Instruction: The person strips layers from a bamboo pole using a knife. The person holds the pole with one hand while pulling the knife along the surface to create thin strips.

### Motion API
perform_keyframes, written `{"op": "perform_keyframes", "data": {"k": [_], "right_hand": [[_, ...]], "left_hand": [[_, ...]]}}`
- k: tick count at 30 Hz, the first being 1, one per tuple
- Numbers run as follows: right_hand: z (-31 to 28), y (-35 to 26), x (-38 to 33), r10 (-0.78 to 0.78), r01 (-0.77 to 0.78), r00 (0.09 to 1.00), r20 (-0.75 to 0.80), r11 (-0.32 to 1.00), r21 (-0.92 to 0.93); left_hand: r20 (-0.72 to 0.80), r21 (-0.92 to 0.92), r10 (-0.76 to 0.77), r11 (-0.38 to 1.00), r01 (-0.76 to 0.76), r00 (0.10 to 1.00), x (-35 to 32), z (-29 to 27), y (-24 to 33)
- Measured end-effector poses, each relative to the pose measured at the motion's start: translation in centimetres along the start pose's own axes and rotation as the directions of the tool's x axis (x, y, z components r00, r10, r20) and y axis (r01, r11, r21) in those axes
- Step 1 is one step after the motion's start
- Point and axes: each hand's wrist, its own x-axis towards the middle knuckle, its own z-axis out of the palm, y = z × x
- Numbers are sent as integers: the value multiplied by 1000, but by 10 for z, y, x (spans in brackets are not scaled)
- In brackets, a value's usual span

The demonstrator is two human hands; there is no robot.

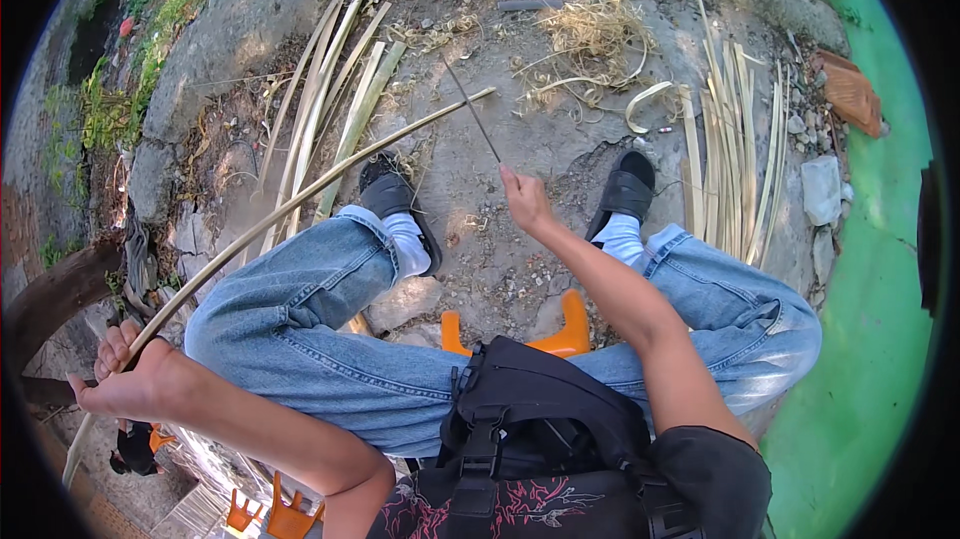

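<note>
My left hand [135,369] is closed round a long bamboo strip [300,197] near its lower end, low on the left. The strip slants up to the right, passing over my left leg, and its far tip lies between my feet. My right hand [527,201] grips a thin, dark, blade-like tool [473,111], probably a knife seen edge-on, by its near end; its handle is hidden in my fingers. In the picture the tool crosses the strip close to the strip's tip. Whether the two touch I cannot tell.
Bamboo strips lie in bundles on the left [318,89] and on the right [735,139]. Curled shavings [600,39] are heaped ahead. An orange stool [570,324] shows between my knees. A brick [850,94] and a green surface [860,339] are at right, rocks [240,39] at far left.
</note>
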Motion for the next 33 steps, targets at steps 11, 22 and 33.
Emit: {"op": "perform_keyframes", "data": {"k": [11,22,33], "right_hand": [[-59,39,56,243,-249,968,-56,953,-172],[-58,29,23,251,-238,968,18,934,-267],[-106,-63,3,256,-159,956,145,865,-476]], "left_hand": [[150,-146,-63,986,85,987,4,-6,-5],[506,-265,-58,939,219,860,3,-10,-3],[796,-378,47,817,435,604,-7,-12,1]]}}
